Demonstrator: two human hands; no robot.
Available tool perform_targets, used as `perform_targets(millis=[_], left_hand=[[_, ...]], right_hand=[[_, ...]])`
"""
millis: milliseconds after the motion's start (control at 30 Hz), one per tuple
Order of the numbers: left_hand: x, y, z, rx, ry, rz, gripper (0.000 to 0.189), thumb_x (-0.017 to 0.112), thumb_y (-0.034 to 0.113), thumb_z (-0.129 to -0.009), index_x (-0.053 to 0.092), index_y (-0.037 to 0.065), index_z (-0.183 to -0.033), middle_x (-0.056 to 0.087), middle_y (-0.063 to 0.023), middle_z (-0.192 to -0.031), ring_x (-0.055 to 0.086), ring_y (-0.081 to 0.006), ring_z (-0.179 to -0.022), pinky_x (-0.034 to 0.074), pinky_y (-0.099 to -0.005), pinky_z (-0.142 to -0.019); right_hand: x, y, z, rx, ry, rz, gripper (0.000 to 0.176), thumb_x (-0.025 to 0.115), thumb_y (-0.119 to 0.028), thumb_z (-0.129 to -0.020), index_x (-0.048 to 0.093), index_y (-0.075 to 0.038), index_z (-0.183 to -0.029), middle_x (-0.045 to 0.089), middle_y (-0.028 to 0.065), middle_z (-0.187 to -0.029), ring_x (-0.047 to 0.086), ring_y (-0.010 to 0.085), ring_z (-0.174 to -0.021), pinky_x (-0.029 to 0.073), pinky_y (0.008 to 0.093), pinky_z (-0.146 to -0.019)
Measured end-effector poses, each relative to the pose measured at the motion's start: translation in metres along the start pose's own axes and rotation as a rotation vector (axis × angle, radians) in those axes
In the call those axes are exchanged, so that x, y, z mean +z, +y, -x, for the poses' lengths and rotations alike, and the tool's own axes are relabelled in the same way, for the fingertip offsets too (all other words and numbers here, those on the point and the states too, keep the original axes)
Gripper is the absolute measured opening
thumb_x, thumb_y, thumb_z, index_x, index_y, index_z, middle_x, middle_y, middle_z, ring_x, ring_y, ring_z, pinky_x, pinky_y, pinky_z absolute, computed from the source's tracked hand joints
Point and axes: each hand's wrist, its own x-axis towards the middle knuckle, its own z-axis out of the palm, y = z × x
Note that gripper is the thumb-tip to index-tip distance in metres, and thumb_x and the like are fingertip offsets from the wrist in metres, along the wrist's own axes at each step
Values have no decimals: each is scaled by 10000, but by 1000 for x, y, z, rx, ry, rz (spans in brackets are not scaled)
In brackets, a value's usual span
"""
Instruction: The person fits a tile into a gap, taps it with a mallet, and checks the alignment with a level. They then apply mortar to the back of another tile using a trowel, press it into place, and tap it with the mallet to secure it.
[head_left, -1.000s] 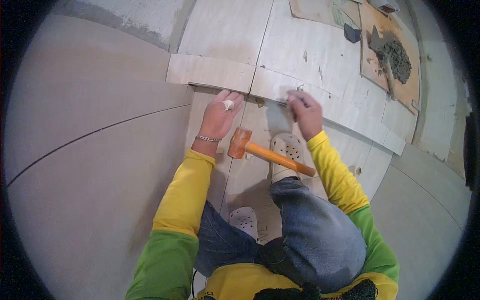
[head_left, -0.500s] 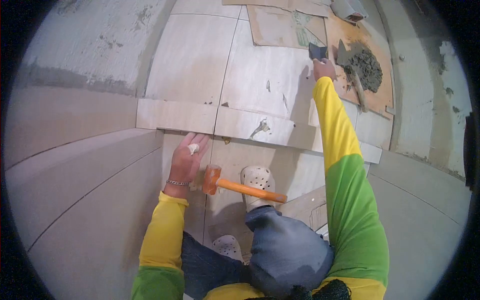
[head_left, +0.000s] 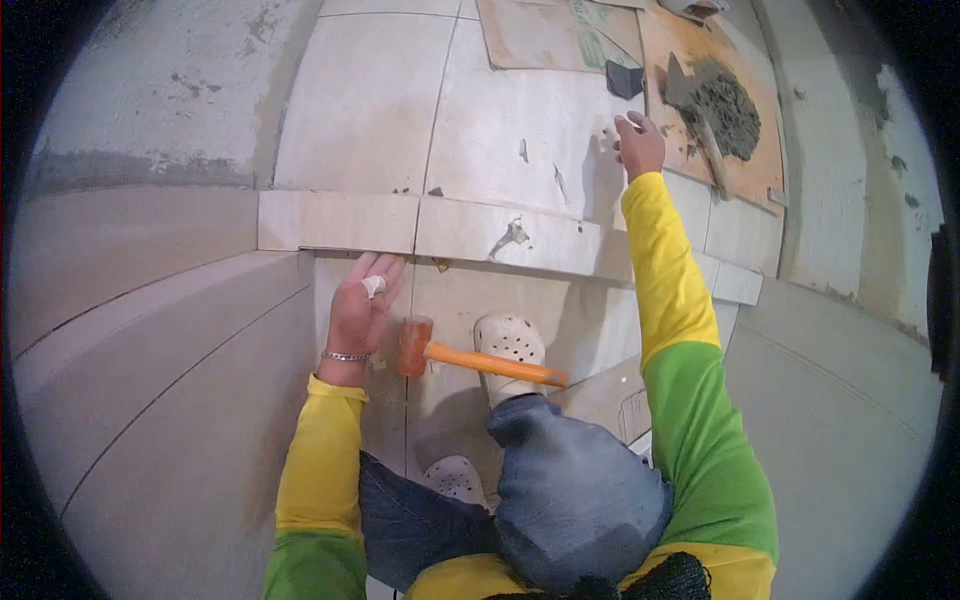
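Note:
My left hand [head_left: 366,308] is open, palm up, its fingertips at the front edge of a narrow tile strip [head_left: 345,222]; a white wrap circles one finger. My right hand [head_left: 640,148] reaches forward over the pale floor tiles, fingers loosely apart and holding nothing. Just beyond it a small dark folded piece [head_left: 625,80] lies beside a board [head_left: 735,45]. A heap of grey mortar [head_left: 728,105] sits on that board, with a trowel [head_left: 712,150] lying against it. Below my left hand rests a mallet [head_left: 480,362] with an orange handle, near my shoe.
Cardboard [head_left: 540,35] covers some floor at the top. A whitish container [head_left: 693,8] is partly cut off at the upper edge. Tiled walls [head_left: 170,370] close in on both sides. My light clog [head_left: 510,342] stands beside the mallet.
My right hand has let go of the dark folded piece and drawn back slightly toward me. My left hand stays at the strip's edge. The view has shifted a little.

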Motion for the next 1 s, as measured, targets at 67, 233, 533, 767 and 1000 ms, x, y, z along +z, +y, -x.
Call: perform_targets(millis=[67, 233, 533, 767, 1000], left_hand=[[-3, -6, 1, 12, 83, 10, 665, 431, 33, -880, 145, -40, -1475, 278, -240, -1505, 343, -348, -1372, 357, -429, -1098], [-25, -11, -1, -7, 30, -8, 660, 414, 12, -898, 107, -32, -1481, 251, -247, -1511, 305, -360, -1388, 343, -442, -1123], [25, -1, 28, 2, 37, -208, 653, 449, 58, -944, 104, -20, -1493, 242, -229, -1520, 333, -347, -1372, 351, -428, -1115], [34, -5, 32, -23, 22, -315, 612, 425, 91, -968, 127, -16, -1492, 277, -213, -1508, 363, -327, -1353, 342, -438, -1115], [38, -13, 44, 29, -108, -587, 608, 505, 125, -953, 216, 6, -1475, 396, -190, -1453, 476, -285, -1276, 437, -372, -1033]], right_hand=[[-21, 0, 32, -21, -95, -108, 425, 682, -265, -833, 628, -10, -1169, 684, 96, -876, 619, 129, -625, 490, 269, -546], [-96, 6, 96, -41, -107, -84, 423, 660, -247, -860, 602, 6, -1194, 660, 84, -912, 597, 124, -646, 468, 250, -525], [-266, 144, 227, 175, 21, 69, 339, 644, -251, -856, 660, -13, -1097, 673, 67, -799, 606, 118, -600, 479, 254, -528], [-318, 300, 307, 563, 264, 127, 348, 654, -236, -831, 662, -21, -1103, 701, 125, -878, 662, 184, -678, 537, 305, -639], [-276, 272, 279, 380, 171, 385, 416, 670, -282, -808, 660, -59, -1160, 673, 187, -1070, 638, 297, -1023, 488, 373, -901]])
